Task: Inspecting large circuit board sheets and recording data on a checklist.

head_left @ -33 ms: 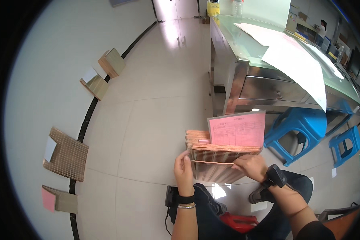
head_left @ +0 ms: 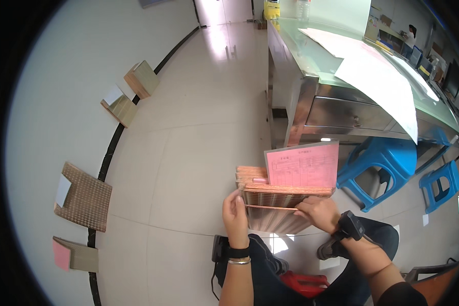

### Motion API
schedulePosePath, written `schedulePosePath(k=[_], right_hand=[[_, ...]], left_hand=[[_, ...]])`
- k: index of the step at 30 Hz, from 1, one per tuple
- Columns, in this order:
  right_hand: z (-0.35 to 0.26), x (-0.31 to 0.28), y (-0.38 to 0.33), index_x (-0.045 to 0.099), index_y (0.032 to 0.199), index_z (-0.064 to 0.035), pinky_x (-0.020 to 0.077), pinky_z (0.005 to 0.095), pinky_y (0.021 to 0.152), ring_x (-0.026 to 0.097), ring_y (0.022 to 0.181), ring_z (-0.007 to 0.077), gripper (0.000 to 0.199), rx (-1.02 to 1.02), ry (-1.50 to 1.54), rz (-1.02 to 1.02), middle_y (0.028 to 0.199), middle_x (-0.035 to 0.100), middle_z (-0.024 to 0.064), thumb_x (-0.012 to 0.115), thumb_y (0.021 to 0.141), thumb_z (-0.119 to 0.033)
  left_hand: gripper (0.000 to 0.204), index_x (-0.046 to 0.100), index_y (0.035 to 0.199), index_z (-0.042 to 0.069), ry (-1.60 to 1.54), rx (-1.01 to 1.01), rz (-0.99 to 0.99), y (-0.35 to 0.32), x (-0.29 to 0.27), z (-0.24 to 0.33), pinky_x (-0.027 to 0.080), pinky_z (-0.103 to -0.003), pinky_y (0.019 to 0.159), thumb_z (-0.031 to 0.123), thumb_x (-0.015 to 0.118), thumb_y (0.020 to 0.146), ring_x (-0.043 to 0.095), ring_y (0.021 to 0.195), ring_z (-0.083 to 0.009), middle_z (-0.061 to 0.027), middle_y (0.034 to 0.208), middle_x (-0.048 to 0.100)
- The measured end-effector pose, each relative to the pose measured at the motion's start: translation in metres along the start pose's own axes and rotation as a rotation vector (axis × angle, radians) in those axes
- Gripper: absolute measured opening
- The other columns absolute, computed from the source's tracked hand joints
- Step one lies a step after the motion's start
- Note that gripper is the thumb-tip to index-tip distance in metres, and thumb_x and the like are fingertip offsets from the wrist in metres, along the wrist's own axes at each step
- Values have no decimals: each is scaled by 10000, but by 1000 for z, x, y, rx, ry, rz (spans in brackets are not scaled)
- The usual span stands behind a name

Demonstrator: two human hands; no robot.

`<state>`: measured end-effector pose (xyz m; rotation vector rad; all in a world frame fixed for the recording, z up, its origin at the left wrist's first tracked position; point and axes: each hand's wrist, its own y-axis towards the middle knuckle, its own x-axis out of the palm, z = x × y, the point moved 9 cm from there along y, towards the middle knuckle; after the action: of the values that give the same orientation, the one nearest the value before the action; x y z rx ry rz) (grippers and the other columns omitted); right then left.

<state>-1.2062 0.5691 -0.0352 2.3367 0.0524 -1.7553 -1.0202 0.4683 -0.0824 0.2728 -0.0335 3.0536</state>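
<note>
My left hand [head_left: 234, 217] and my right hand [head_left: 319, 211] are closed on opposite ends of a thin copper-edged panel [head_left: 270, 208], like a circuit board sheet. It is tipped toward me, its upper edge almost level, its face patterned with pale stripes. Just beyond it stands a stack of similar panels [head_left: 252, 173], on edge with their copper-coloured rims up. A pink printed form [head_left: 303, 163] in a clear sleeve rises from among them. My left fingertips also lie close to the stack's left corner. What supports the stack underneath is hidden.
A glass-topped metal desk [head_left: 336, 89] with a drawer stands ahead right, white paper sheets [head_left: 380, 76] drooping over its edge. Blue plastic stools [head_left: 385, 158] sit beneath it. Several panel stacks [head_left: 86, 199] lean along the left wall. Something red [head_left: 303, 283] lies beneath me.
</note>
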Motion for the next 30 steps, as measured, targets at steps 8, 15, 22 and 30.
schedulePosePath(k=[8, 15, 22, 30], right_hand=[[-7, -3, -6, 535, 1213, -122, 334, 410, 1000, 482, 1166, 233, 443, 32, -86, 151, 1273, 505, 84, 628, 781, -157], [-24, -2, -32, 478, 1283, -112, 333, 401, 1004, 455, 1212, 221, 534, 60, -58, 87, 1334, 463, 78, 628, 771, -130], [-34, -8, -45, 526, 1236, -108, 377, 402, 948, 490, 1172, 219, 488, -15, 102, 17, 1312, 483, 84, 643, 763, -142], [28, -49, -33, 525, 1236, -75, 336, 423, 989, 474, 1172, 298, 425, 204, 157, 228, 1262, 508, 157, 552, 811, -76]], left_hand=[[322, 479, 1139, 1, 81, 22, 116, 15, 15, -30, 429, -259, 807, 157, 600, 884, 512, 912, -128, -69, 1023, 526], [280, 509, 1152, 17, 67, -2, 134, -4, 13, -20, 401, -252, 835, 91, 547, 885, 463, 901, -92, -28, 989, 532], [247, 527, 1140, 22, 33, -148, 101, -25, 4, -20, 413, -259, 798, 85, 519, 902, 492, 892, -118, -53, 1036, 524], [275, 514, 1158, 2, 41, -69, 162, -34, -2, -15, 413, -250, 796, 106, 532, 905, 495, 899, -120, -58, 1055, 529]])
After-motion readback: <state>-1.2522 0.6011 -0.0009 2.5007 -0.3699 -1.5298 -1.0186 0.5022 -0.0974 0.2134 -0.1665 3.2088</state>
